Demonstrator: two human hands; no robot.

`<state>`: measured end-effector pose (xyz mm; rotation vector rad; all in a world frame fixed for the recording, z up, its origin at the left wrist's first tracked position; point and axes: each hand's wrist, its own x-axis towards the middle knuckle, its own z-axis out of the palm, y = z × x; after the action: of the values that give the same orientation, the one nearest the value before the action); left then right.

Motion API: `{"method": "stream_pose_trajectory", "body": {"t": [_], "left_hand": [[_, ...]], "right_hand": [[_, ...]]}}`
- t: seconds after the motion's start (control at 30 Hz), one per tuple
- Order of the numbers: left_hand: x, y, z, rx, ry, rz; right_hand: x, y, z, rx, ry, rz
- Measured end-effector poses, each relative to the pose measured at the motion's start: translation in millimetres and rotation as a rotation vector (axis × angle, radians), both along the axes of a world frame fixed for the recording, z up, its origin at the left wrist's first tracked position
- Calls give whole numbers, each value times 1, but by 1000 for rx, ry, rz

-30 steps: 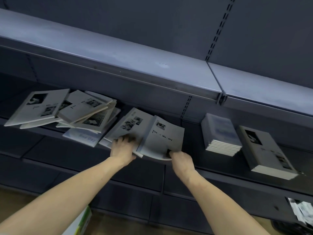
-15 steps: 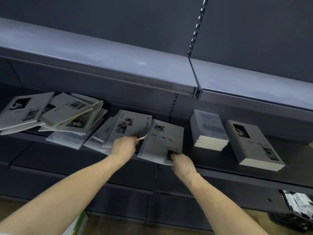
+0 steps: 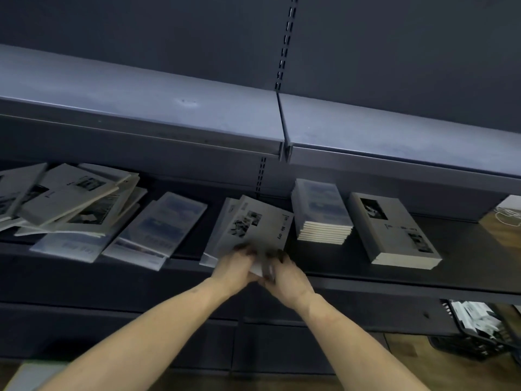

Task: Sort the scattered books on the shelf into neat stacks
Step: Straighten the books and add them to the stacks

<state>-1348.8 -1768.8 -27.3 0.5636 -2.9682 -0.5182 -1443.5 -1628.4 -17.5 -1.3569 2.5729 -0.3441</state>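
I have both hands on the grey books [image 3: 253,224] at the shelf's [image 3: 366,273] front edge, between the blue books [image 3: 158,227] and the blue stack [image 3: 321,213]. My left hand [image 3: 235,263] and right hand [image 3: 284,270] are close together, almost touching, fingers curled over the near edge and pinching it; how many copies I hold I cannot tell. The top one sits askew over the one beneath, its far corner close beside the blue stack.

To do this well, I judge I should square the copies first: tap the near edges flush, then move my hands apart to the two sides for control. The matching grey stack [image 3: 394,230] lies past the blue stack, so lifting clear of that pile seems safer than sliding across it. The messy heap [image 3: 76,198] at far left remains unsorted.
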Motion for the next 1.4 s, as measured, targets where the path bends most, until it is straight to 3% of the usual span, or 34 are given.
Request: {"method": "stream_pose_trajectory", "body": {"t": [0.2,0.33,0.47,0.63,0.93,1.17,1.4], "left_hand": [[27,-38,-5,-49,-146,267],[36,-40,-2,-119,-204,268],[38,-32,0,-248,-231,321],[35,-27,10,-364,-285,347],[36,-25,23,-415,-370,321],[31,-19,25,-456,-424,281],[36,-12,14,-432,-396,379]], "right_hand": [[-7,-11,7,42,-6,34],[-10,-19,8,81,-12,124],[-10,-20,6,172,112,204],[-2,-26,-2,149,192,131],[-7,-24,-4,60,85,64],[2,-33,-8,49,-59,-144],[9,-32,-1,26,-22,-188]]}}
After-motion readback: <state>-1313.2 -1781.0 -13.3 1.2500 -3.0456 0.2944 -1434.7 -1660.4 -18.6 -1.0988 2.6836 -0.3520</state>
